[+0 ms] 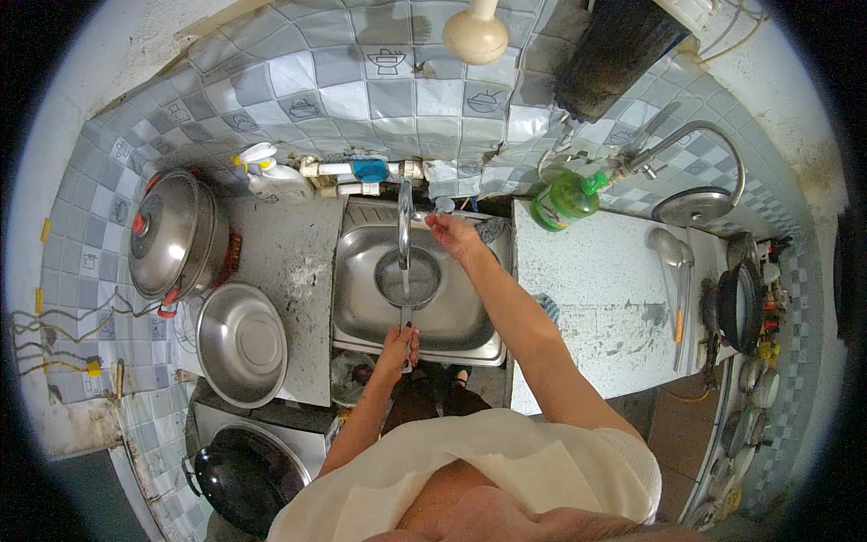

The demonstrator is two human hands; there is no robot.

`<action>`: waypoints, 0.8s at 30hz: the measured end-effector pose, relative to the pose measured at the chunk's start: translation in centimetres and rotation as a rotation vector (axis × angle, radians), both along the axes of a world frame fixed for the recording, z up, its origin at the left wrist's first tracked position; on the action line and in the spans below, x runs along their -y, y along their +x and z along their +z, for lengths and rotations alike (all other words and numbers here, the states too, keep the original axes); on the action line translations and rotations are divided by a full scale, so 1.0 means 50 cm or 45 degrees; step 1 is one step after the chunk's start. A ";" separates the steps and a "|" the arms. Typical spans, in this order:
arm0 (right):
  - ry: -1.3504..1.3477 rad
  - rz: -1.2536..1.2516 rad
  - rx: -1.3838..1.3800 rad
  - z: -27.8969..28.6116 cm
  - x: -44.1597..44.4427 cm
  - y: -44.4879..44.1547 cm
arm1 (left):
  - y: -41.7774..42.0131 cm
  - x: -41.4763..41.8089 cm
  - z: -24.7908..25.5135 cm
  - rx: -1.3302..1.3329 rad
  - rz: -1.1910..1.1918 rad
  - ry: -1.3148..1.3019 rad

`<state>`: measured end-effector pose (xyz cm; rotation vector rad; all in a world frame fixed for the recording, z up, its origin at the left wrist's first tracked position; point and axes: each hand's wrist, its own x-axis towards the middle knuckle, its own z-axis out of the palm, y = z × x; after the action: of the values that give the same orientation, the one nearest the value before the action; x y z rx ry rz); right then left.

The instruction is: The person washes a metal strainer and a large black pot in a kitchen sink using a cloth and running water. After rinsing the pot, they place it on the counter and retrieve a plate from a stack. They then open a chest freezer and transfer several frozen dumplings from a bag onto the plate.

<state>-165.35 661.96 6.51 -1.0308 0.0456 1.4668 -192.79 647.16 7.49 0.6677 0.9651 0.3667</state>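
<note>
My left hand (pixel 398 347) grips the long handle of a small metal saucepan (pixel 425 293), held over the stainless steel sink (pixel 352 298). A thin stream of water (pixel 406 279) runs from the chrome faucet (pixel 405 234) into the pan, where some water seems to cover the bottom. On the right side of the faucet, my right hand (pixel 452 234) has its fingertips closed at the tap's lever. A dark grey scrubbing pad (pixel 493 230) rests at the sink's back right corner, just beyond that wrist.
Left of the sink are a lidded steel pot (pixel 173 234), a steel basin (pixel 242 344) and white spray bottles (pixel 274 177). A green soap bottle (pixel 565 201) and ladles (pixel 677 271) lie to the right, near a curved-neck faucet (pixel 704 129). A black wok (pixel 247 477) is lower left.
</note>
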 end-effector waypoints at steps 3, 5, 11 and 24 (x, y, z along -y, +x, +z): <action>0.076 0.085 -0.050 -0.016 0.011 0.019 | 0.006 0.007 0.008 0.070 0.028 0.069; 0.118 0.210 0.011 0.020 0.023 0.017 | -0.002 0.012 0.003 0.052 0.047 0.020; 0.168 0.326 0.499 0.143 0.194 0.035 | -0.008 0.024 0.028 -0.054 0.031 0.086; -0.188 0.535 2.048 0.121 0.636 -0.063 | -0.023 0.022 0.069 -0.092 -0.021 0.264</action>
<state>-168.50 630.17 12.58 -2.1465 -1.2689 0.5979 -193.95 646.05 10.93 0.8819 0.9979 0.4342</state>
